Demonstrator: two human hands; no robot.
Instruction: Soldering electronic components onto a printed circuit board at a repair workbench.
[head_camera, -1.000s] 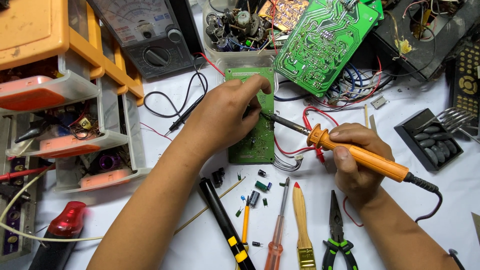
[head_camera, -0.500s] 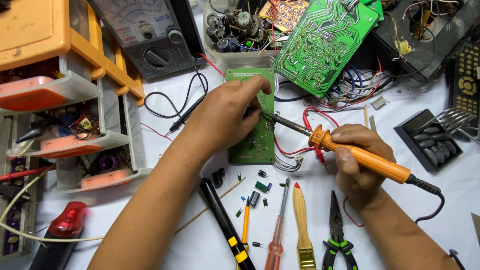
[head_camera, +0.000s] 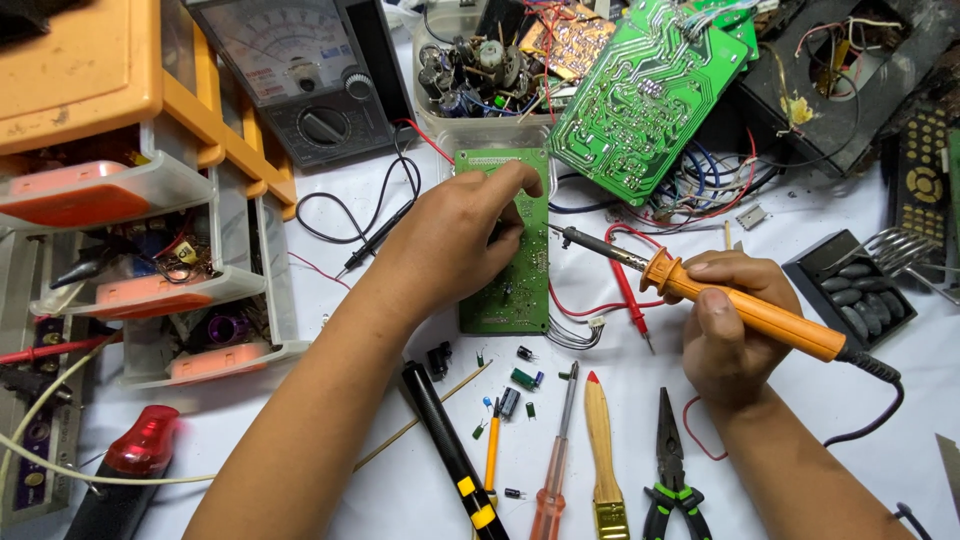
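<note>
Meanwhile, left hand (head_camera: 455, 240) lay flat, fingers loosely spread, pressing the small green circuit board (head_camera: 515, 290) to the table (head_camera: 800, 330); right hand (head_camera: 730, 325) gripped the orange soldering iron (head_camera: 745, 310).

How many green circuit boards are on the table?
2, maybe more hidden in the clutter. A small green circuit board lies under the left hand; a large green circuit board leans tilted behind, beyond the soldering iron.

My left hand (head_camera: 455, 245) hides the middle of the small green board (head_camera: 518, 290); beside it, the soldering iron (head_camera: 745, 310) tip's contact is too small to tell
</note>
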